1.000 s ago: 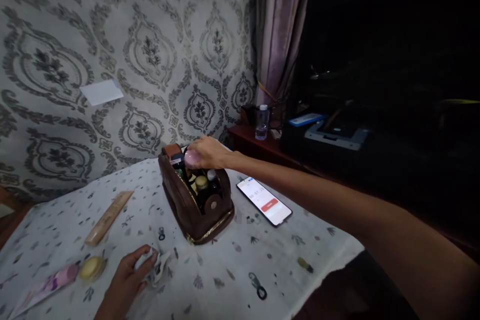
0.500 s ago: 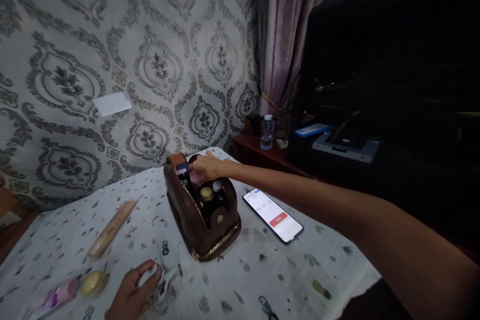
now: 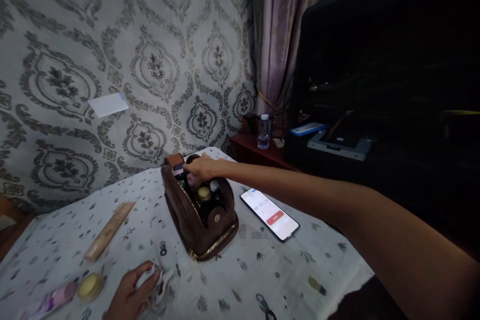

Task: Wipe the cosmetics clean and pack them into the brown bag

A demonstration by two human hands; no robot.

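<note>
Brown bag [image 3: 179, 215] sits unzipped on the cloth [image 3: 296, 275] beside the phone [image 3: 270, 215], right hand [image 3: 204, 167] curled round some pink thing [image 3: 192, 181] inside its far end, left hand [image 3: 128, 290] pinching a crumpled white tissue [image 3: 145, 277].

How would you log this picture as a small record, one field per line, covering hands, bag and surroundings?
Left hand: holding crumpled white material
Right hand: in the mouth of the open brown bag, touching a pink item; grip unclear
Also in bag: gold-topped container
Left of bag: beige tube, yellow-lidded jar, pink-capped tube
Right of bag: lit phone
Behind: patterned wall, clear bottle
</note>
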